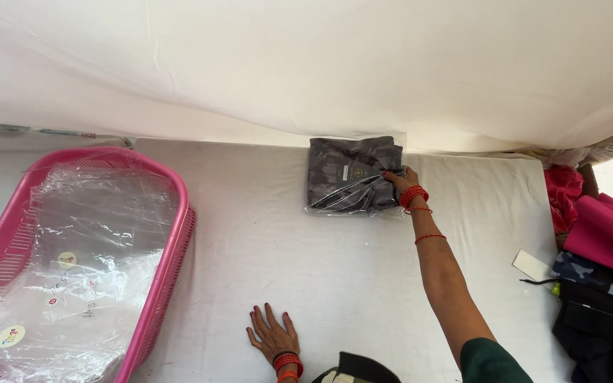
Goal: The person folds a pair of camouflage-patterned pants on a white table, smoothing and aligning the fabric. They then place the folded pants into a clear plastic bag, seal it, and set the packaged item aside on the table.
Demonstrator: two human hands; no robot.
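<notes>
The bagged garment (pixel 352 174) at twelve o'clock shows grey camouflage. At nine o'clock the basket (pixel 172 245) is pink. Both wrists carry red bangles (pixel 413 196).

Pink plastic basket (pixel 172 234) cut off at left and near edges. Right hand's (pixel 399 181) fingertips hidden against clear-bagged grey camouflage garment (pixel 349 177). Dark clothing pile (pixel 601 312) runs off right edge; small label print unreadable.

A pink plastic basket (pixel 172 234) lined with clear plastic bags (pixel 86 255) sits at the left. Pink and dark fabrics (pixel 604 269) pile at the right, beside a white tag (pixel 531 265).
</notes>
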